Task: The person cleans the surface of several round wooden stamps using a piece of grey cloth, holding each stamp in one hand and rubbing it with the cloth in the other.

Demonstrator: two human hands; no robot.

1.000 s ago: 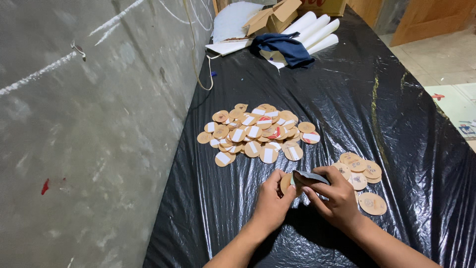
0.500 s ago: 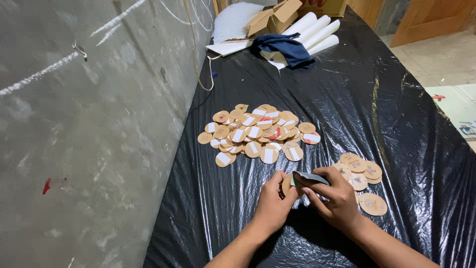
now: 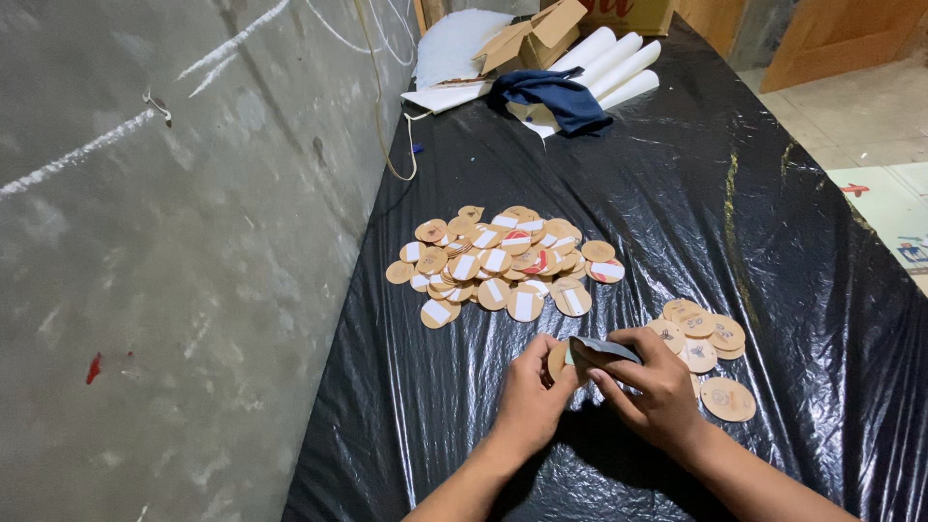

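Note:
My left hand pinches a round tan cardboard disc near the table's front. My right hand grips a dark flat tool whose tip meets that disc. A big pile of similar tan discs with white and red strips lies just beyond my hands. A smaller group of plain printed discs sits to the right of my right hand, and one more disc lies apart beside my wrist.
Black plastic sheeting covers the table. At its far end are white rolls, a dark blue cloth, an open cardboard box and white sheets. A grey concrete wall runs along the left edge.

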